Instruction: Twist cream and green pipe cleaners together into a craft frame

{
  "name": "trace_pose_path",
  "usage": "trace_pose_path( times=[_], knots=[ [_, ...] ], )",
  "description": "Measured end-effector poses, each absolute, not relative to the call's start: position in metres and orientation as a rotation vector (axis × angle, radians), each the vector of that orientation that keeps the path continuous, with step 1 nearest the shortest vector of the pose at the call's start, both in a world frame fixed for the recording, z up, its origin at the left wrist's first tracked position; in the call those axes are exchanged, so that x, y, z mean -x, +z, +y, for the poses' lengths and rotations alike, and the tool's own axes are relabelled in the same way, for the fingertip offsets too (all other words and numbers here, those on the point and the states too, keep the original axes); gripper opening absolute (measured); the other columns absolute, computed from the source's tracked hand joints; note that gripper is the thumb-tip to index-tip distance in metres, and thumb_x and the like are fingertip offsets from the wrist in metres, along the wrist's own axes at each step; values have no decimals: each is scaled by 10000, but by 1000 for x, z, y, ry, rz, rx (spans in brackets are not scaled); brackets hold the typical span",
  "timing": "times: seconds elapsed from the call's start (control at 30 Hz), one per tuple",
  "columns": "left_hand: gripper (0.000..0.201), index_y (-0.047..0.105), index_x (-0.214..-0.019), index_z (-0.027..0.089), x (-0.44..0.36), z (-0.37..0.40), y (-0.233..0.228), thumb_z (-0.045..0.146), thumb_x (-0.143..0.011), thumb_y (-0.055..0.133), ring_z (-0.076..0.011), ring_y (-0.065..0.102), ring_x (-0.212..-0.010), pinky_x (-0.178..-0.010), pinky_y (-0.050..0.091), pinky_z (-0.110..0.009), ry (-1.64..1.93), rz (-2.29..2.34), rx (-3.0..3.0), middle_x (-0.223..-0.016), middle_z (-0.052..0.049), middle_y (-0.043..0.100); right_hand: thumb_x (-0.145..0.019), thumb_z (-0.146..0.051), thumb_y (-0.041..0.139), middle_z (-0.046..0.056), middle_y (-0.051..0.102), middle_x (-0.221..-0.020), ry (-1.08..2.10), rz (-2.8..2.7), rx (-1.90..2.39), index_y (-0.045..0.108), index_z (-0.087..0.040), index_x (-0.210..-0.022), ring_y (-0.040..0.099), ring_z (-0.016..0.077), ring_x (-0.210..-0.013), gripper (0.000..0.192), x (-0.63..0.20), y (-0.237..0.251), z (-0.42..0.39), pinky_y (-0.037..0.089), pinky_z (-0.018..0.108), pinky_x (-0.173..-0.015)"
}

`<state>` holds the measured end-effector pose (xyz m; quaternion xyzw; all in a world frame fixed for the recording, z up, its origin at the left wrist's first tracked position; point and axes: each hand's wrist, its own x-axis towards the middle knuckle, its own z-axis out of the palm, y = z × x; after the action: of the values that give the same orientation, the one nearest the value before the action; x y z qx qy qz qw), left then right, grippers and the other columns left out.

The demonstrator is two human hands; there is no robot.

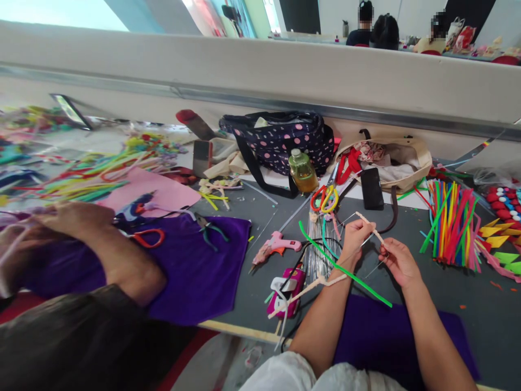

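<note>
both hands, left hand [355,234] and right hand [399,262], fingers pinched on cream pipe cleaner [368,224]; bare grey table [459,298] beyond.

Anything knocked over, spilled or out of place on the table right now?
Nothing spilled. The bottle stands upright and capped. Clutter only: a green strip lies loose across the table under the left hand, near the glue gun.

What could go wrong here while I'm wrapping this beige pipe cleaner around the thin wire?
1. The thin wire ends right by your right hand, so it might prick a finger.
2. The beige pipe cleaner pinched by your left hand trails long toward the pink glue gun and black cord; it could snag.
3. The green pipe cleaner crossing your left wrist could get dragged along.
</note>
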<state>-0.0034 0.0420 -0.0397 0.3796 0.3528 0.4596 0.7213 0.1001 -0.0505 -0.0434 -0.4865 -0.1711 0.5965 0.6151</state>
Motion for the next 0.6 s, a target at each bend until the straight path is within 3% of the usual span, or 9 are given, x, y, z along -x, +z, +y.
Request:
trace_pose_path(
  times=[0.4,0.6],
  knots=[
    [388,475,-484,135,3,43,-40,374,-584,763,-32,269,-468,-475,199,-206,998,813,-859,-481,57,383,-755,-336,670,-1,615,-675,534,-985,1597,675,-193,-697,533,124,-624,154,-97,-37,-58,453,240,-605],
    [417,479,-482,133,4,48,-46,416,-602,761,-36,266,-475,-485,189,-216,951,794,-890,-474,58,367,-739,-471,693,27,653,-758,1085,-598,1338,713,-194,-828,586,138,-663,291,-108,-40,-52,547,272,-599]
  ],
)
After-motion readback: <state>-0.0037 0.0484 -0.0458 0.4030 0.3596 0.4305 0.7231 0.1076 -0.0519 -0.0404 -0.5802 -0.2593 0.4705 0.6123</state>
